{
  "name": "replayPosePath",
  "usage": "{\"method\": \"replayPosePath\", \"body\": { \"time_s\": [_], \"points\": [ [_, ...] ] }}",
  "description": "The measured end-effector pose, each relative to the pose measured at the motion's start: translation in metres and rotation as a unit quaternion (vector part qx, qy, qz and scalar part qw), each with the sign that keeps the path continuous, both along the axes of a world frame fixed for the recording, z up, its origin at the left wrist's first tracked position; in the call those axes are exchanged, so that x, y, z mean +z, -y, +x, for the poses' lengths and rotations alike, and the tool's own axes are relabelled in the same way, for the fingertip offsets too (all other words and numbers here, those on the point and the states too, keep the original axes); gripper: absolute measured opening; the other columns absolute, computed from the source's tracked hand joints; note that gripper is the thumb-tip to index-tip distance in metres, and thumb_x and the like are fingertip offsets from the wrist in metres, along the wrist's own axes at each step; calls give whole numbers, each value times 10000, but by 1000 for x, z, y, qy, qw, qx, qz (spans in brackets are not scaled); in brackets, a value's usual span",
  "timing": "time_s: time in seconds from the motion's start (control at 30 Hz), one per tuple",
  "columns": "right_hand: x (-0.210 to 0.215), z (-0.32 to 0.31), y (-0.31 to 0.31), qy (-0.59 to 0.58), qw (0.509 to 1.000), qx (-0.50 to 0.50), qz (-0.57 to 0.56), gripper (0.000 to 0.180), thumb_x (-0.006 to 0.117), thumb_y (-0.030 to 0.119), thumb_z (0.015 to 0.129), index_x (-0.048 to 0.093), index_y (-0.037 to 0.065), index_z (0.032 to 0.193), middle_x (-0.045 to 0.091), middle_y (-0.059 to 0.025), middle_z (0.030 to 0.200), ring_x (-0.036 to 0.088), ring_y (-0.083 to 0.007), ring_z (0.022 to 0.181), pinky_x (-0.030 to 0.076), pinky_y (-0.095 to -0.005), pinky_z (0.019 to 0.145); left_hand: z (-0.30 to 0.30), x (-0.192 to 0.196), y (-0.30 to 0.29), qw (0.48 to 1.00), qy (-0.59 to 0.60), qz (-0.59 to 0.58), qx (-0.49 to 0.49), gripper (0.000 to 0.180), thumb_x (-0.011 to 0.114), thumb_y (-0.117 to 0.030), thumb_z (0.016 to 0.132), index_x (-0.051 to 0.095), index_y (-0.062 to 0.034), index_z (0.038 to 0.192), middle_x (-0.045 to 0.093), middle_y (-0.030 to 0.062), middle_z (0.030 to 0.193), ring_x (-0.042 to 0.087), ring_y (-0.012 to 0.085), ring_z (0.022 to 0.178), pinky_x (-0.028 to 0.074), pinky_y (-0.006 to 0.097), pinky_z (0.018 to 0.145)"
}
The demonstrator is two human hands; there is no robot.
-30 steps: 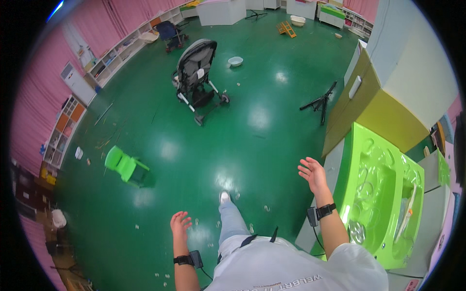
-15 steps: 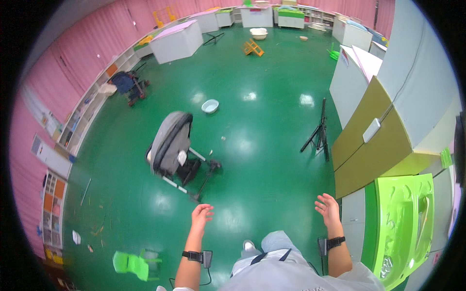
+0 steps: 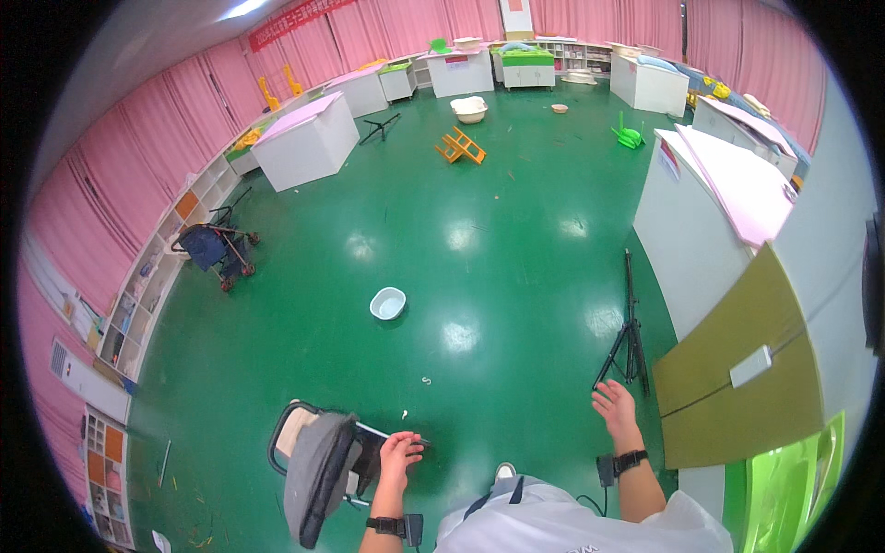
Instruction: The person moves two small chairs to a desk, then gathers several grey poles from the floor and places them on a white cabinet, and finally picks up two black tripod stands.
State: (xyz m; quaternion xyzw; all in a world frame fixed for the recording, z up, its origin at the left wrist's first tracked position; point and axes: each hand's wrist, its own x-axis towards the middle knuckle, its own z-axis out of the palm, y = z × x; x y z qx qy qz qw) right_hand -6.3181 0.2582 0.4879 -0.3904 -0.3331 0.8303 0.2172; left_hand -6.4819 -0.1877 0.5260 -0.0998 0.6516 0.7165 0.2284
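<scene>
A grey stroller (image 3: 318, 465) with a black frame stands at my lower left on the green floor. My left hand (image 3: 398, 458) is curled over the stroller's black bar at its right side. My right hand (image 3: 615, 410) is held out in front of me with its fingers spread and nothing in it. It hovers just below the feet of a black tripod (image 3: 630, 341). Both wrists wear black bands. My foot (image 3: 503, 471) shows between the arms.
A pale blue basin (image 3: 387, 302) lies on the floor ahead. A blue stroller (image 3: 217, 247) stands by the left shelves (image 3: 138, 304). White cabinets (image 3: 304, 138) and a white counter (image 3: 701, 212) flank the room. An olive panel (image 3: 737, 387) and a lime plastic piece (image 3: 802, 488) are close on my right.
The view has swung up and forward across the room. The grey stroller, ahead of me before, is now at my lower left with my left hand on its bar.
</scene>
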Motion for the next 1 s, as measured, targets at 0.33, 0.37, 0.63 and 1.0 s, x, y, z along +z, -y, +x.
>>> {"method": "replayPosePath", "body": {
  "time_s": [0.33,0.37,0.63,1.0],
  "points": [
    [62,-358,-76,-47,989,131,54,275,452,110,871,473,13,1128,579,-144,1072,607,-260,886,516,-372,717,-295,-6,-109,999,-15,13,48,147,479,-130,875,539,-51,983,620,93,957,610,204,772,500,326,627],
    [56,-386,-89,-48,989,128,55,275,452,110,871,473,13,1128,579,-144,1072,607,-260,886,516,-372,717,-328,-12,-120,998,-13,14,53,144,480,-130,875,539,-56,982,619,93,957,610,206,771,498,330,624],
    [49,-569,-241,-8,999,-17,37,364,460,171,855,439,4,1178,566,-147,1078,592,-266,878,511,-366,708,-616,-13,-241,999,14,19,39,180,493,-158,878,542,-56,1018,621,77,994,600,190,784,489,321,623],
    [3,-876,-434,-12,999,-42,21,362,443,206,876,427,39,1197,555,-132,1128,577,-273,931,491,-382,768,-931,-33,-414,998,3,2,67,198,491,-168,863,523,-48,1017,605,111,995,601,214,775,497,337,609]
  ]
}}
